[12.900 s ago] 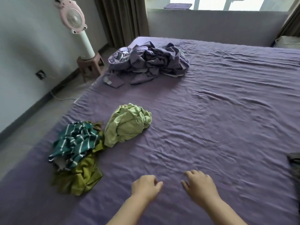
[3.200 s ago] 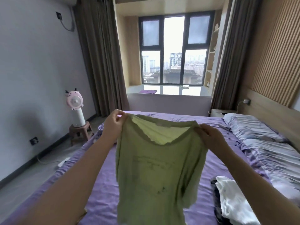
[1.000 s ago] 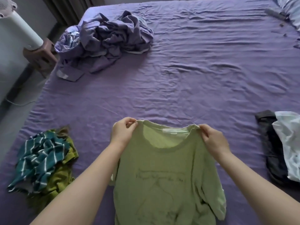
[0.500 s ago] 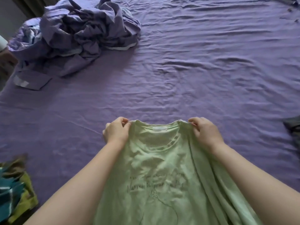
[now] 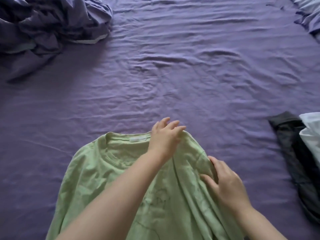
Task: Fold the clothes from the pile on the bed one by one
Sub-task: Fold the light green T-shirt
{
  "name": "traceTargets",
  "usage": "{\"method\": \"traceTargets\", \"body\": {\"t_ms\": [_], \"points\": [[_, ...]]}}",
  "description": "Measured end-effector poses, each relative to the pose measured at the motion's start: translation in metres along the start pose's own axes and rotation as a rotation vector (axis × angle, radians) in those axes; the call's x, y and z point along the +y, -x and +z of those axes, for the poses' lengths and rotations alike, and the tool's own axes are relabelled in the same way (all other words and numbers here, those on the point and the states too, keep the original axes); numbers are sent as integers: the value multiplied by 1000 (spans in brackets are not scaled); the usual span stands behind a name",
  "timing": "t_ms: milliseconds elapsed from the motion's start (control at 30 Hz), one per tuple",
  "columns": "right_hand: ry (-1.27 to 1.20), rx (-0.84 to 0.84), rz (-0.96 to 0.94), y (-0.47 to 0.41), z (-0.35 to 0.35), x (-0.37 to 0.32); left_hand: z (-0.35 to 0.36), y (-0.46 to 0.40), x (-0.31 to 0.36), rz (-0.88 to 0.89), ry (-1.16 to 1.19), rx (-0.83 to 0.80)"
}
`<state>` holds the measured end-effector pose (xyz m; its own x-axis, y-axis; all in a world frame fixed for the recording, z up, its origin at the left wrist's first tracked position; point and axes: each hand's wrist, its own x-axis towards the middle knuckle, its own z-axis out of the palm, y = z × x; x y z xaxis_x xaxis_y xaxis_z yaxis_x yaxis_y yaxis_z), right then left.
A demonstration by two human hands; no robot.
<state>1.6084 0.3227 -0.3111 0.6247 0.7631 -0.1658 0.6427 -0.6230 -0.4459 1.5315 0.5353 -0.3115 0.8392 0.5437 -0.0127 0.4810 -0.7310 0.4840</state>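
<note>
Right, snapshot below.

Garment: light green T-shirt (image 5: pixel 110 179), front up with a faint line print, lying on the purple bed sheet (image 5: pixel 190 70) at the near edge of the bed, collar pointing away from the person.

Lay: left shoulder and body look fairly flat; the right shoulder and sleeve area is bunched into long folds running down the shirt.

Left hand (image 5: pixel 164 137): reaches across the collar to the right shoulder, fingers spread and mostly straight, resting on the fabric. No pinch that I can see.

Right hand (image 5: pixel 225 184): on the bunched right sleeve area, fingers relaxed, flat against the cloth. Holds nothing as far as the view shows.

Step, my read: spreading and smoothing before the first fold. Not folded yet.

Handling: thin knit, light, limp, no stiffness. It drapes and creases wherever it is pushed, and it will drag on the wrinkled sheet rather than slide.

Where to grab: shoulder seams or the sleeve edge, pinched, then pull outward to clear the folds. The collar rib is the firmest edge.

Risk: pressing on the bunched side may set the creases in rather than clear them.

Nearby: rumpled purple duvet (image 5: pixel 52 26) far left; a dark garment (image 5: pixel 294 153) and a white garment (image 5: pixel 311 135) at the right, well apart from the shirt.
</note>
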Motion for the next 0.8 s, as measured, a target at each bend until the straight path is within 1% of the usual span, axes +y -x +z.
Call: {"method": "traceTargets", "body": {"t_ms": [33,100,167,200,267,333,400,433,533,600,667,700,767,800], "points": [[-11,-8,10,1,-5,2,3,-5,0,6,-40,-15],[12,66,-18,-9,-16,10,3,-14,2,-22,-107,-20],[27,154,27,-32,-28,22,0,-24,3,-100,-133,4],[30,167,64,-44,-33,27,0,-28,4,-148,-145,14],[19,155,91,-61,-37,37,3,-33,8,-198,-163,7],[-3,115,84,-60,-36,42,10,-31,17,-194,-161,-49],[24,114,40,-46,-32,48,19,-26,30,-131,-166,-81],[38,124,29,-37,-31,51,24,-23,37,-69,-157,-74],[47,165,41,-9,-29,65,35,-22,56,133,-164,-5],[19,173,53,2,-27,72,37,-27,65,176,-191,17],[23,200,20,1,-31,80,38,-31,75,139,-182,7],[18,237,17,-6,-34,86,38,-34,79,68,-119,-36],[-52,299,98,-26,-47,98,37,-38,83,-122,116,-131],[-97,301,146,-35,-53,104,38,-39,84,-182,224,-162]]}}
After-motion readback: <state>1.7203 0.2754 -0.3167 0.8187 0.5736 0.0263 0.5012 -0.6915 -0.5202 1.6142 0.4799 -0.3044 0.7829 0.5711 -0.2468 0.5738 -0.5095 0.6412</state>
